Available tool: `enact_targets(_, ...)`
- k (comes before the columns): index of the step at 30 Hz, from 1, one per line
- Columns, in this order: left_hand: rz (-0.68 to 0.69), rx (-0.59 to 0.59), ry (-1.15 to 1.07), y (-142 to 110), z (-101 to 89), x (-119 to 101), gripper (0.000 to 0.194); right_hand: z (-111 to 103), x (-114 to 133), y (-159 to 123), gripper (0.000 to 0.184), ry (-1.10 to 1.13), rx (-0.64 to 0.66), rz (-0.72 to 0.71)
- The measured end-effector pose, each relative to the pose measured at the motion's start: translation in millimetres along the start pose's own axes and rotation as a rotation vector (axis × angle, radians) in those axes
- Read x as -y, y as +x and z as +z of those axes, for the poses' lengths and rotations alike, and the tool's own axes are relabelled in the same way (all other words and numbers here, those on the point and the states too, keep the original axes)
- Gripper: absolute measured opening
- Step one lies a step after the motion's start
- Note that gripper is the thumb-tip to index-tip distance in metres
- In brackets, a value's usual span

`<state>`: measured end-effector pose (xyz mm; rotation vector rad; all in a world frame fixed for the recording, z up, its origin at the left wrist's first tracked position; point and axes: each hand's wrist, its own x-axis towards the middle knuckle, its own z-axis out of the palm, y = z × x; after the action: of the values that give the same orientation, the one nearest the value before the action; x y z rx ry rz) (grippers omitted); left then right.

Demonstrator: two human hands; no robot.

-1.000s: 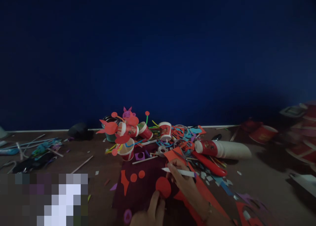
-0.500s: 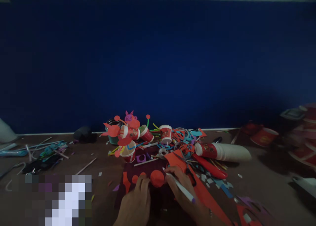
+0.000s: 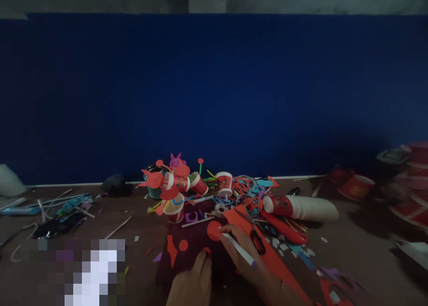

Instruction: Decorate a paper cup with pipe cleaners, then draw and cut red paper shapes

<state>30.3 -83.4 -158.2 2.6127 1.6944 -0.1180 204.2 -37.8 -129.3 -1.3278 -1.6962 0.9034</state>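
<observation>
My right hand (image 3: 242,248) grips a white marker (image 3: 241,249) with a purple end, its tip at the edge of a large red paper circle (image 3: 214,230). My left hand (image 3: 192,277) has its fingers closed at a small red paper circle (image 3: 207,251), mostly covered by the fingertips. Another small red circle (image 3: 183,245) and a narrow red paper scrap (image 3: 172,251) lie left of it on a dark purple sheet (image 3: 187,263). Beside my right hand are red paper (image 3: 279,270) and black-handled scissors (image 3: 258,242).
Behind the sheet stand decorated paper cups (image 3: 224,183) among coloured strips. A stack of cups (image 3: 304,207) lies on its side at right, by a red-handled tool (image 3: 284,228). Paper scraps (image 3: 279,243) litter the table. Pipe cleaners (image 3: 75,203) lie at left; a blue wall (image 3: 214,96) rises behind.
My left hand has shifted right and a little nearer, with the small circle under its fingers. The large red circle has moved farther from me. My right hand still holds the marker.
</observation>
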Motion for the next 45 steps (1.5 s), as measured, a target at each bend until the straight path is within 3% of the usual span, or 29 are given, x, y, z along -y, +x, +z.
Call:
enact_targets(4,-0.031,-0.128,0.007,-2,3.0,-1,0.047,2,1,1,0.021,0.020,0.037,-0.037)
enact_targets(7,-0.056,-0.125,0.010,-3,0.1,0,0.045,2,1,3,0.020,0.029,0.099,-0.064)
enact_targets(11,-0.054,-0.086,0.000,-3,-3.9,1,0.040,1,2,2,0.022,0.049,0.066,-0.038)
enact_targets(17,-0.044,-0.163,-0.085,0,-14.6,4,0.043,-2,1,-1,0.023,0.013,-0.006,0.030)
enact_targets(24,-0.014,0.043,-0.133,12,-32.7,2,0.044,3,-6,-4,0.026,-0.049,-0.046,-0.034)
enact_targets(33,0.007,0.139,-0.127,7,-37.0,-2,0.045,4,-6,3,0.024,0.126,-0.008,0.025)
enact_targets(38,-0.048,0.103,-0.116,5,-36.4,-4,0.045,8,-8,11,0.007,0.214,0.032,0.136)
enact_targets(41,-0.039,0.080,-0.092,5,-32.4,-4,0.045,11,-13,14,0.018,0.128,0.009,0.144)
enact_targets(45,-0.006,0.062,-0.074,6,-30.0,-3,0.045,15,-16,14,0.019,0.064,-0.016,0.144)
